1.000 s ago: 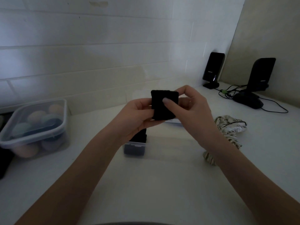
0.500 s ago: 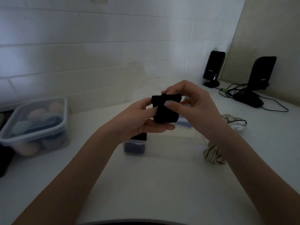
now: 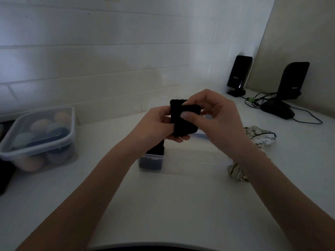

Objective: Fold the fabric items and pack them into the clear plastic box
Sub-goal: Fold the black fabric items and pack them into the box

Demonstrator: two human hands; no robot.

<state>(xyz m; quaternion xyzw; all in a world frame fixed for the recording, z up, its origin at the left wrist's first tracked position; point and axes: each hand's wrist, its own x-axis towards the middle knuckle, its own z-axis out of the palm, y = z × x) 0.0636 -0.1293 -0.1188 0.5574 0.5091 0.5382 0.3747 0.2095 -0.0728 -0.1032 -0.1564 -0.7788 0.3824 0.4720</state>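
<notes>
A white countertop (image 3: 181, 205) is running under everything, with a tiled wall behind it. On its left a lidded plastic tub (image 3: 39, 138) is sitting, holding rounded pastel-coloured things, and at the far right two black speakers (image 3: 239, 75) are standing with their cables trailing. Near the middle the clear plastic box (image 3: 183, 162) is lying open, and a dark folded item (image 3: 154, 158) is already filling its left end, while the rest of the box is looking unfilled. Just beside its right end a striped fabric piece (image 3: 259, 136) is lying in a loose heap, not yet folded. Above the box both hands are holding a small black cloth (image 3: 184, 120) in the air. The left hand (image 3: 157, 125) is gripping its left edge, fingers curled under and thumb on top; the right hand (image 3: 215, 116) is pinching the upper right corner, thumb pressing on the front face. The cloth is looking doubled over into a small thick pad, so the folding step seems nearly finished for this piece. The next move is probably calling for keeping the fold pinched tight while lowering it into the box, right beside the dark item, without letting it spring open. The striped piece would then be waiting its turn.
</notes>
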